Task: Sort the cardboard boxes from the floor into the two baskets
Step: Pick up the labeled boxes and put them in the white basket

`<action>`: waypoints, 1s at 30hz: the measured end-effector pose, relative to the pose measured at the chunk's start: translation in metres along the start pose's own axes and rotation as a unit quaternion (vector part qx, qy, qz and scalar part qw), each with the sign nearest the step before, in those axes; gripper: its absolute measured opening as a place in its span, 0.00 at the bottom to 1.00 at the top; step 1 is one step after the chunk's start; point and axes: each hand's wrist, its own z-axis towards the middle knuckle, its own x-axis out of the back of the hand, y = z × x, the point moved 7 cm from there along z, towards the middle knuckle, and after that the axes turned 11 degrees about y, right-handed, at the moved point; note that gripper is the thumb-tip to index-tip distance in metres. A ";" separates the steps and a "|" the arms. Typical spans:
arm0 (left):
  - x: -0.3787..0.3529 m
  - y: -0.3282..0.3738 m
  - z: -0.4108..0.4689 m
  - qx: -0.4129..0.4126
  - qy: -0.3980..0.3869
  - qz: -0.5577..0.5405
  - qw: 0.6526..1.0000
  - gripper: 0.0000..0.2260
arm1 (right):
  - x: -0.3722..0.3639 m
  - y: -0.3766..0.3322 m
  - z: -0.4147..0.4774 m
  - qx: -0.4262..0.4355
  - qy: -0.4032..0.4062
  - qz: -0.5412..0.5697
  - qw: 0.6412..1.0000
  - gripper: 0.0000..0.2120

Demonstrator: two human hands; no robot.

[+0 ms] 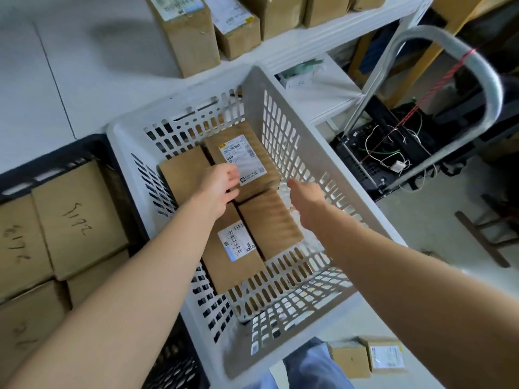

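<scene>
Left hand, fingers loose, and right hand, its fingers hidden, flank a labelled box in the white basket, apparently squaring it to pack tightly.

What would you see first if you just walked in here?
Two bare arms reach down into a big white basket in the middle, the left hand over a labelled box and the right hand beside it. To the left, a black basket is packed with scribbled boxes.
</scene>
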 end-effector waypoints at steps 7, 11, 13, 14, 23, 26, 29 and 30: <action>0.004 0.060 -0.065 -0.122 -0.083 -0.014 0.989 0.05 | 0.037 -0.056 -0.065 0.105 0.036 0.053 0.992 0.17; 0.002 0.084 -0.120 -0.187 -0.140 0.005 0.972 0.04 | 0.072 -0.066 -0.115 0.153 0.081 0.114 0.978 0.16; -0.004 0.085 -0.148 -0.213 -0.180 0.016 0.960 0.04 | 0.087 -0.063 -0.139 0.171 0.095 0.154 0.968 0.17; -0.007 0.082 -0.162 -0.221 -0.200 0.022 0.954 0.05 | 0.095 -0.059 -0.149 0.180 0.105 0.176 0.962 0.19; -0.069 0.013 -0.288 -0.228 -0.379 0.106 0.891 0.07 | 0.206 0.028 -0.219 0.204 0.251 0.259 0.910 0.12; -0.092 -0.029 -0.329 -0.218 -0.422 0.144 0.868 0.08 | 0.253 0.080 -0.229 0.169 0.322 0.282 0.888 0.14; -0.115 -0.078 -0.360 -0.194 -0.456 0.188 0.848 0.08 | 0.288 0.140 -0.235 0.122 0.370 0.307 0.868 0.12; -0.123 -0.096 -0.366 -0.185 -0.464 0.200 0.843 0.08 | 0.298 0.161 -0.236 0.106 0.381 0.312 0.864 0.11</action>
